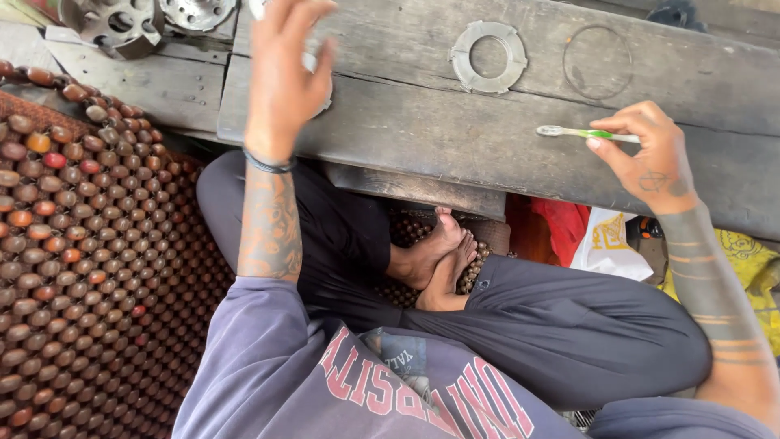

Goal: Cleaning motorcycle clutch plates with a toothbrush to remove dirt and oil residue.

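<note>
1. A person is sitting cross-legged on a mat of brown wooden beads (89,244), looking down at their own two hands working over a low, weathered wooden plank (455,130).
2. The right hand (650,154) is pinching a toothbrush (581,133) by its handle between thumb and fingertips, holding it level just above the plank, near its front edge.
3. The toothbrush is looking slim, with a pale handle carrying a bright green stripe, and a small whitish bristle head pointing towards the left hand.
4. The left hand (280,73) is reaching out over the plank with fingers spread, covering a pale metal part (313,65); only a sliver of that part is showing, and whether the hand is gripping it cannot be told.
5. A flat grey metal ring plate (489,57) with notched edges is lying on the plank between the two hands, and a thin wire ring (598,62) is lying just beside it.
6. Two machined metal parts (138,20) are resting at the far left corner.
</note>
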